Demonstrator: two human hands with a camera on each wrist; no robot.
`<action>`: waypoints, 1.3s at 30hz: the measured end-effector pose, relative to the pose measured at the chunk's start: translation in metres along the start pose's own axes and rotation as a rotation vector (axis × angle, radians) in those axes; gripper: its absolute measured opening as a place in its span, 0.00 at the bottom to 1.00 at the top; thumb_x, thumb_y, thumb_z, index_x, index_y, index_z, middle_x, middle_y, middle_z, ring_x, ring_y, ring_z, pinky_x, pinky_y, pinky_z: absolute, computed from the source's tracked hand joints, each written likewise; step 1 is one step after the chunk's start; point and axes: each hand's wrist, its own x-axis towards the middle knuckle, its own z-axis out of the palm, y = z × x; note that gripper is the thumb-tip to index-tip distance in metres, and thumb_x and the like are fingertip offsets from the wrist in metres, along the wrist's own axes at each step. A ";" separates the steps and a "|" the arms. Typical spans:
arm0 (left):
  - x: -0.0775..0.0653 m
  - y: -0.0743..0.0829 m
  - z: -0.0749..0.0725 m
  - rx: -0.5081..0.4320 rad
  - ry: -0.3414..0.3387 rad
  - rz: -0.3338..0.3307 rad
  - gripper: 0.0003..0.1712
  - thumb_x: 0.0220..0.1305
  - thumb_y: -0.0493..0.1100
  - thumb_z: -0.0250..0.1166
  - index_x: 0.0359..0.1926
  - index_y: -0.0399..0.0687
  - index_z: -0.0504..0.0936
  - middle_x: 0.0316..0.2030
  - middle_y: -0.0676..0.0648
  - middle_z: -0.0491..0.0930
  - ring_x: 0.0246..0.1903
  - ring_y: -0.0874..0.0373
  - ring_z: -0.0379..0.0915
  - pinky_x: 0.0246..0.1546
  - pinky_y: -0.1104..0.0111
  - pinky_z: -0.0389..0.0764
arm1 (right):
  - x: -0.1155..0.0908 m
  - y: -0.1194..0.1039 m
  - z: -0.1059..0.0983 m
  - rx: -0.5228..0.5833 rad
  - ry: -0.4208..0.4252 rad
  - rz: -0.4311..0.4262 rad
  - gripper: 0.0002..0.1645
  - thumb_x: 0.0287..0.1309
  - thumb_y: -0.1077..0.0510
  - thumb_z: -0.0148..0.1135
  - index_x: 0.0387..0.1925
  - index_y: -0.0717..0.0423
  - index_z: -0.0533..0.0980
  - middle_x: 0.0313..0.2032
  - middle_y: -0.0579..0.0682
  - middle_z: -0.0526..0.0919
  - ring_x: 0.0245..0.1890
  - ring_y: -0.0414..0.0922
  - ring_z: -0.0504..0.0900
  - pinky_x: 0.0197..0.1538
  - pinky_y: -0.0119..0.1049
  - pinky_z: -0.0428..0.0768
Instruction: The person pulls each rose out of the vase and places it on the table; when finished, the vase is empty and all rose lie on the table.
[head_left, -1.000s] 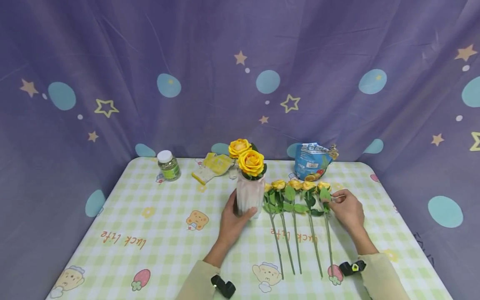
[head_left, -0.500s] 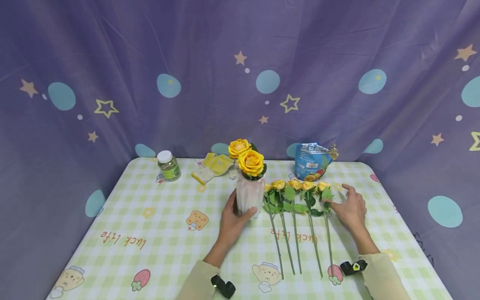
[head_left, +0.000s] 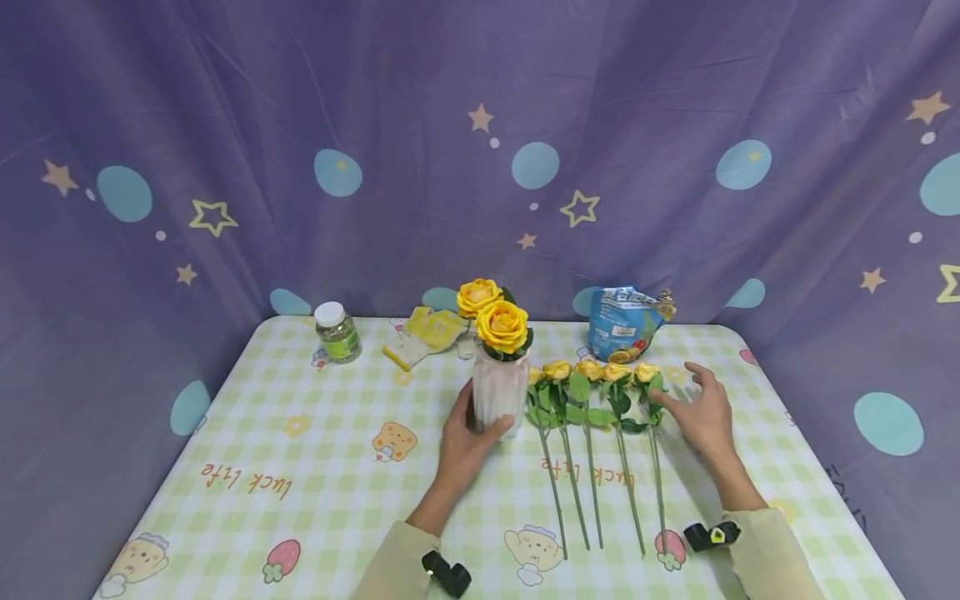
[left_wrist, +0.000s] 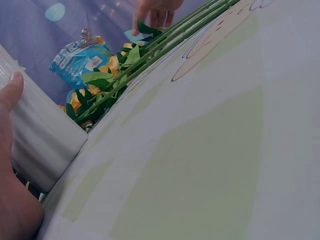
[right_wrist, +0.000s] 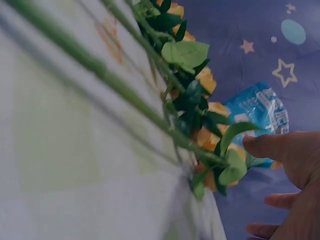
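My left hand [head_left: 467, 442] grips a white vase [head_left: 497, 392] low on its side, the thumb across its front. Two yellow roses [head_left: 502, 326] stand in the vase with dark green leaves at its mouth. To the right of it several yellow roses lie side by side, blooms away from me and stems toward me. My right hand [head_left: 703, 417] is beside the rightmost rose [head_left: 647, 374], fingers spread apart. Its thumb [right_wrist: 265, 146] is right at a green leaf [right_wrist: 239, 131] of that rose in the right wrist view.
At the back stand a blue snack bag [head_left: 624, 325] with a metal clip on it and, far left, a white-lidded jar [head_left: 339, 333]. A yellow-and-white glove [head_left: 429, 331] lies behind the vase, to its left. A purple curtain [head_left: 420, 100] hangs behind the checked tablecloth [head_left: 315, 467].
My right hand's fingers have spread away from the rightmost rose's leaf, and the hand has shifted slightly. That leaf has moved a little. My left hand and the vase stay put.
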 end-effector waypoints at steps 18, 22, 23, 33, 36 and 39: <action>0.000 0.000 0.002 0.004 -0.002 0.005 0.55 0.67 0.50 0.82 0.86 0.40 0.63 0.81 0.35 0.67 0.81 0.37 0.63 0.83 0.41 0.61 | -0.032 -0.053 -0.001 0.222 0.287 -0.247 0.32 0.68 0.62 0.77 0.71 0.61 0.81 0.66 0.62 0.82 0.68 0.49 0.77 0.71 0.39 0.73; 0.000 0.000 0.001 0.002 0.000 0.005 0.55 0.66 0.50 0.82 0.85 0.39 0.63 0.81 0.35 0.68 0.80 0.37 0.64 0.82 0.41 0.62 | -0.038 -0.063 0.000 0.265 0.326 -0.305 0.27 0.68 0.65 0.77 0.67 0.61 0.83 0.62 0.59 0.84 0.60 0.28 0.74 0.66 0.29 0.72; 0.000 0.000 0.001 0.006 0.001 0.005 0.56 0.67 0.50 0.82 0.85 0.39 0.63 0.81 0.35 0.68 0.80 0.37 0.64 0.82 0.41 0.62 | -0.040 -0.065 0.001 0.277 0.331 -0.319 0.27 0.68 0.65 0.77 0.67 0.61 0.84 0.61 0.59 0.85 0.59 0.24 0.73 0.66 0.28 0.72; 0.000 0.001 0.001 0.004 0.003 0.000 0.55 0.67 0.49 0.82 0.85 0.39 0.63 0.81 0.35 0.68 0.80 0.37 0.64 0.82 0.41 0.62 | -0.056 -0.085 0.010 0.497 0.306 -0.476 0.30 0.65 0.73 0.74 0.67 0.65 0.82 0.57 0.46 0.88 0.61 0.35 0.81 0.65 0.30 0.74; 0.000 0.002 0.001 -0.013 0.000 -0.002 0.54 0.67 0.48 0.82 0.85 0.40 0.63 0.81 0.35 0.68 0.80 0.38 0.64 0.82 0.41 0.62 | -0.061 -0.091 0.015 0.568 0.276 -0.530 0.34 0.63 0.77 0.73 0.70 0.67 0.79 0.57 0.45 0.88 0.61 0.39 0.82 0.64 0.32 0.75; -0.001 0.002 0.001 -0.021 0.000 -0.005 0.54 0.67 0.47 0.81 0.86 0.40 0.63 0.81 0.35 0.68 0.80 0.38 0.64 0.83 0.41 0.61 | -0.066 -0.097 0.021 0.620 0.249 -0.586 0.38 0.61 0.80 0.71 0.72 0.70 0.75 0.56 0.47 0.87 0.61 0.44 0.82 0.65 0.33 0.75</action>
